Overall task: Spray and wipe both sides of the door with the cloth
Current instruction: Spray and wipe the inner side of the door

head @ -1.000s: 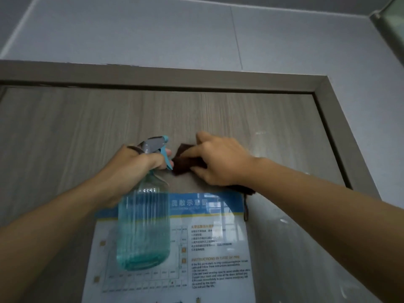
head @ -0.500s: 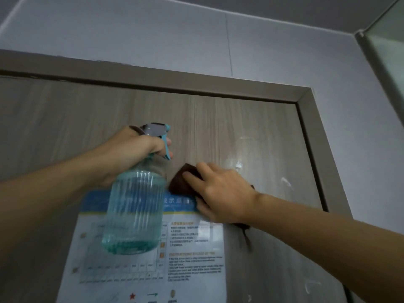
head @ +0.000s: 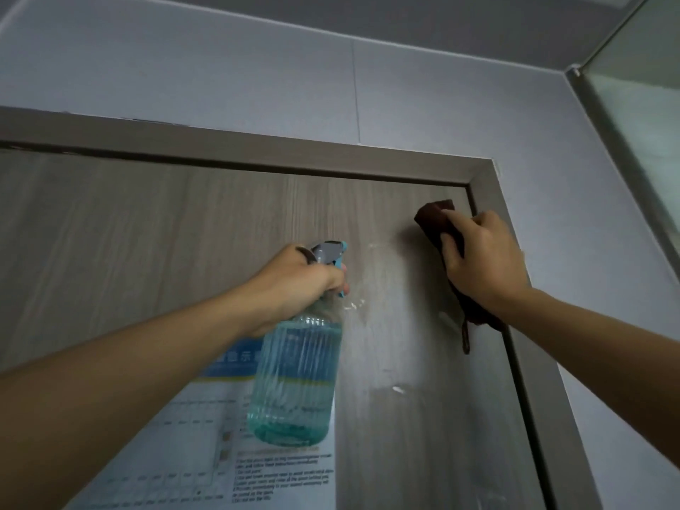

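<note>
The right hand [head: 482, 263] presses a dark brown folded cloth [head: 439, 224] to the grey wood-grain door [head: 184, 233] at its upper right corner, just beside the frame. Unwiped droplets lie lower left, toward the left hand [head: 294, 285] gripping the clear blue-tinted spray bottle [head: 294, 380].

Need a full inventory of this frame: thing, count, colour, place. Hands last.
door: 1, grey-brown wood grain, fills centre and left, wet streaks on it
door frame: 1, grey-brown, along the top and right of the door
cloth: 1, dark brown, pressed on the door near its top right corner, a loop hangs below
spray bottle: 1, clear blue with liquid, grey and blue head, held in front of the door at centre
notice sheet: 1, white with a blue header, stuck on the door at lower centre, partly behind the bottle
wall: grey, above and right of the frame
glass panel: 1, far right edge
left hand: grips the spray bottle's neck
right hand: presses the cloth on the door
</note>
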### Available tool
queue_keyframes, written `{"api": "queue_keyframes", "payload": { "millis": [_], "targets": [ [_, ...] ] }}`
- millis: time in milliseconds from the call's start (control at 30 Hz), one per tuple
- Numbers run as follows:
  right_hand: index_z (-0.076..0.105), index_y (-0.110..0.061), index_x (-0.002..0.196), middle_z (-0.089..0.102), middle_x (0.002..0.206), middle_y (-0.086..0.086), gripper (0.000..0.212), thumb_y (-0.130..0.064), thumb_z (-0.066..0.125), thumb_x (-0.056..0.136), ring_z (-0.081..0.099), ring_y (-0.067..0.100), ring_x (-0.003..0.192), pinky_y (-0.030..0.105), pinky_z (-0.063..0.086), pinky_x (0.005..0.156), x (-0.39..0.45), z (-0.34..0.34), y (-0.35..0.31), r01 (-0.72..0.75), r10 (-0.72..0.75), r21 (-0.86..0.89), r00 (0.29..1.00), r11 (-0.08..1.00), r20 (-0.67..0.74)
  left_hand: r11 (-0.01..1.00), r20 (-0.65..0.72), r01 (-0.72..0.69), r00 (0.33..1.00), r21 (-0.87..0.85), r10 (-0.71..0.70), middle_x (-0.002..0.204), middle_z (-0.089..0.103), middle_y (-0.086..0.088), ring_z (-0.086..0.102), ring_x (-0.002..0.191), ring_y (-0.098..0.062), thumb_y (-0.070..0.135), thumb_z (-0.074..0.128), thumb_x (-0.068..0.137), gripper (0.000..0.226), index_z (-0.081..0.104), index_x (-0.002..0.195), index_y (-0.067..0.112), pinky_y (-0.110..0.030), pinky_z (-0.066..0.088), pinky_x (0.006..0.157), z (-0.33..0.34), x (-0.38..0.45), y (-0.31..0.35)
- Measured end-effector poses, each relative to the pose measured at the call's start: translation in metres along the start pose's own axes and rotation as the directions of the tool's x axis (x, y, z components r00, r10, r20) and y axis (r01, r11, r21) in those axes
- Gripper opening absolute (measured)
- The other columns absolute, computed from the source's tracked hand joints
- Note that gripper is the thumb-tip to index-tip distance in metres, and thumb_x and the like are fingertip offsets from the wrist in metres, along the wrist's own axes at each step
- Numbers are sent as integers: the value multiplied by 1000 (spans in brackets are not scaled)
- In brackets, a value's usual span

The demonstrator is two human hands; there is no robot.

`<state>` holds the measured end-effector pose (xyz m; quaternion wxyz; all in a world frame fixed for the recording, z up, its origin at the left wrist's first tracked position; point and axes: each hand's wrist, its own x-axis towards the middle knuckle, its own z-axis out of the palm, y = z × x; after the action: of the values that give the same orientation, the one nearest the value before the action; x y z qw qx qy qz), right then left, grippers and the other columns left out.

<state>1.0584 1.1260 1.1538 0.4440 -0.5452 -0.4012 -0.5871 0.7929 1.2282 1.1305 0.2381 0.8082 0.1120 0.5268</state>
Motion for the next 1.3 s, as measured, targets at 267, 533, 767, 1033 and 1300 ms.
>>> {"api": "queue_keyframes", "payload": {
  "millis": [267,533,767,1033,1300],
  "targets": [
    [56,-29,143,52,112,12,39,-35,55,104,51,31,102,35,43,67,6,13,5,-17,17,-18,1000,1000,3,998,6,15,1000,58,-15,87,66,-8,60,80,-20,20,70,78,41,67,104,-12,-37,47,76,28,7,10],
    [50,-32,147,53,119,15,41,-39,50,106,49,34,107,43,53,78,10,28,-16,29,-24,-57,997,998,74,998,-10,58,998,38,-58,99,73,-27,64,80,-24,12,71,85,32,68,107,-11,-39,55,74,26,9,10],
    [53,-32,147,51,124,15,42,-36,53,105,50,37,112,43,48,94,42,37,-18,-31,23,85,995,996,98,995,13,97,995,37,-98,97,75,-10,72,95,-26,12,72,81,33,71,107,-8,-41,57,94,4,-3,-16],
    [44,-28,155,43,121,7,58,-43,37,100,41,23,104,45,49,84,-23,38,-64,451,-507,254,829,856,236,976,-90,190,976,-109,-200,104,82,-8,77,102,-26,3,76,78,28,79,106,8,-54,59,100,-21,-19,-42],
    [48,-31,149,46,120,9,53,-35,61,97,57,25,90,38,52,69,-9,31,-34,480,-485,78,847,874,218,977,-84,175,979,-120,-186,103,82,0,77,97,-22,0,69,88,25,78,109,12,-50,60,100,-19,-20,-51]
  ]
}}
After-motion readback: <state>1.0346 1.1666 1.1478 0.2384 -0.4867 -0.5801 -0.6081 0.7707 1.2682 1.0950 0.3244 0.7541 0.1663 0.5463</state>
